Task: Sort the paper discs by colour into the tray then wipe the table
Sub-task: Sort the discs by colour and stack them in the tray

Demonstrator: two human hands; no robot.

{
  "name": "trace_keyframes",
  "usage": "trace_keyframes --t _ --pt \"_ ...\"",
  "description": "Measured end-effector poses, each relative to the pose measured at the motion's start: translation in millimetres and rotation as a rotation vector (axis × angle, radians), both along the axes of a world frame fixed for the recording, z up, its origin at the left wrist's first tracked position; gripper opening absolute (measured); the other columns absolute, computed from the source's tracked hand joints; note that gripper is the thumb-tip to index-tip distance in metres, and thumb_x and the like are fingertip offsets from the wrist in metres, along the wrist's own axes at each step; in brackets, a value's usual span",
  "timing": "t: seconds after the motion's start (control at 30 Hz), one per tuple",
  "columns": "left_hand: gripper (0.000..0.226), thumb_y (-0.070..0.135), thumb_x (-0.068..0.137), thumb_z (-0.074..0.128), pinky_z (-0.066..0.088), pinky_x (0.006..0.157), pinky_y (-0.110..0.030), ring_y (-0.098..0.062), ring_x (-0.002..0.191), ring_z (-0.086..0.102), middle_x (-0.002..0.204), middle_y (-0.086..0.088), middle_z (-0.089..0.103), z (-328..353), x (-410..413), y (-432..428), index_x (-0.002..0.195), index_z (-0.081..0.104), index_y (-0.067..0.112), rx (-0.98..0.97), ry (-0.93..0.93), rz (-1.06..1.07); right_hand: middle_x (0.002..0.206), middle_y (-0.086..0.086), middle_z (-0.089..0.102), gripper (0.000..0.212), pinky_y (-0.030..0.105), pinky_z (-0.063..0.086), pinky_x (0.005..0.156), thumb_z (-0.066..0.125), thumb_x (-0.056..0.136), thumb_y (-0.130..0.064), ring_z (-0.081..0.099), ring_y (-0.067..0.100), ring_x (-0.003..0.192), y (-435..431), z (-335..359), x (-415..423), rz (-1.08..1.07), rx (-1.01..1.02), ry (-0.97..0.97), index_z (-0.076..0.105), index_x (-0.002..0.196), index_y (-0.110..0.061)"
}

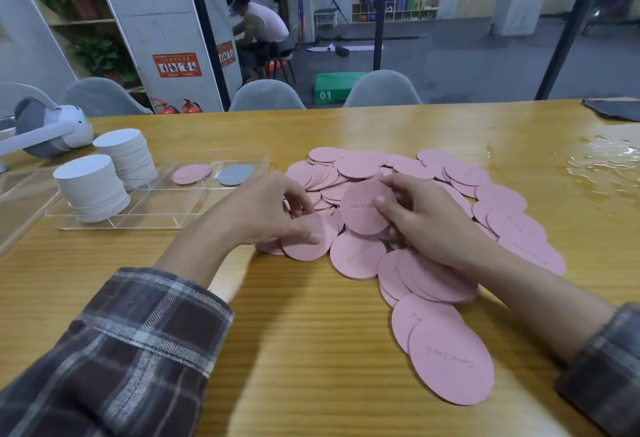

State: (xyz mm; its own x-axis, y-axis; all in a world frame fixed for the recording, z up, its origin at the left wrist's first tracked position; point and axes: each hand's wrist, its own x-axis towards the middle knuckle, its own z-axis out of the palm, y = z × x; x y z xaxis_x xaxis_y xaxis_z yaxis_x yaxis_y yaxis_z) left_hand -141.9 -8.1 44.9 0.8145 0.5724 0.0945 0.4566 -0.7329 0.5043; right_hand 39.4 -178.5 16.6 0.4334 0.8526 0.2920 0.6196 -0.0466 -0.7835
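A wide heap of pink paper discs [446,176] covers the middle of the wooden table [311,332]. My right hand [426,218] holds one pink disc [363,208] tilted up above the heap, thumb on its face. My left hand [266,211] pinches another pink disc [304,239] at the heap's left edge. To the left lies a clear divided tray [166,208]. It holds two stacks of white discs [91,190], a single pink disc [191,174] and a single grey disc [236,174] in separate compartments.
A spill of water [606,159] shines on the table at the far right, with a grey cloth [613,109] behind it at the back edge. A white and grey headset [48,128] lies at the back left. Grey chairs [381,90] stand beyond the table.
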Motion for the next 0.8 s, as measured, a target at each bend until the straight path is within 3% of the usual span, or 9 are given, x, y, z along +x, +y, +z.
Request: trace_keyframes --t 0.07,0.13,0.23,0.3,0.4,0.6,0.7,0.8 --pt "0.036 0.035 0.062 0.098 0.039 0.087 -0.013 -0.002 0.07 0.065 0.082 0.011 0.074 1.1 -0.3 -0.3 0.093 0.081 0.028 0.006 0.004 -0.006 0.072 -0.002 0.065 0.013 0.044 0.059 0.06 0.055 0.104 -0.017 0.067 0.017 0.056 0.3 -0.3 0.5 -0.014 0.001 -0.017 0.067 0.105 -0.019" --pt "0.04 0.027 0.063 0.098 0.042 0.091 -0.017 -0.004 0.072 0.067 0.086 0.009 0.075 4.1 -2.9 2.1 0.098 0.081 0.029 -0.012 -0.03 -0.024 0.071 -0.004 0.065 0.013 0.044 0.059 0.06 0.055 0.104 -0.017 0.066 0.017 0.056 0.7 -0.3 0.8 -0.02 0.004 -0.029 0.067 0.105 -0.02" --pt "0.039 0.01 0.064 0.098 0.054 0.072 -0.018 -0.008 0.073 0.069 0.086 0.001 0.076 12.3 -7.7 7.2 0.097 0.083 0.026 -0.127 -0.117 -0.065 0.063 -0.015 0.063 0.015 0.031 0.052 0.055 0.052 0.106 -0.017 0.062 0.012 0.05 0.0 0.0 0.2 -0.021 -0.001 -0.042 0.067 0.106 -0.02" --pt "0.036 0.007 0.064 0.097 0.057 0.073 -0.023 -0.009 0.073 0.068 0.084 -0.001 0.076 15.0 -9.0 8.5 0.093 0.084 0.025 -0.173 -0.165 -0.07 0.059 -0.019 0.062 0.017 0.024 0.049 0.052 0.05 0.107 -0.017 0.062 0.011 0.048 -0.8 0.3 -0.6 -0.022 -0.008 -0.025 0.066 0.109 -0.018" --pt "0.031 0.015 0.065 0.098 0.056 0.074 -0.026 -0.009 0.075 0.07 0.078 0.01 0.075 12.0 -6.7 9.6 0.088 0.083 0.031 -0.083 -0.166 -0.024 0.057 -0.021 0.061 0.019 0.021 0.047 0.051 0.048 0.108 -0.017 0.061 0.008 0.048 -0.3 0.9 -2.2 -0.028 -0.016 -0.016 0.066 0.112 -0.016" --pt "0.021 0.007 0.075 0.09 0.061 0.083 -0.034 -0.019 0.083 0.075 0.087 -0.008 0.079 15.6 -7.2 8.7 0.093 0.083 0.015 -0.266 -0.311 -0.103 0.063 -0.007 0.059 0.023 0.023 0.047 0.052 0.045 0.108 -0.018 0.059 0.008 0.046 -0.3 2.7 -3.3 -0.048 -0.02 -0.014 0.067 0.115 -0.015" --pt "0.023 0.009 0.075 0.088 0.061 0.079 -0.036 -0.019 0.084 0.074 0.092 -0.013 0.079 13.1 -4.2 5.6 0.097 0.081 0.01 -0.406 -0.415 -0.127 0.065 -0.005 0.06 0.023 0.024 0.047 0.052 0.044 0.109 -0.017 0.058 0.007 0.048 -0.2 3.5 -3.9 -0.029 -0.018 0.006 0.067 0.114 -0.015" --pt "0.024 0.009 0.075 0.088 0.058 0.07 -0.029 -0.015 0.082 0.072 0.09 -0.007 0.08 5.2 4.3 -0.8 0.098 0.082 0.011 -0.426 -0.469 -0.132 0.066 0.0 0.06 0.025 0.03 0.048 0.053 0.041 0.109 -0.019 0.057 0.008 0.051 -0.2 3.5 -5.7 0.04 -0.03 0.051 0.066 0.108 -0.02"
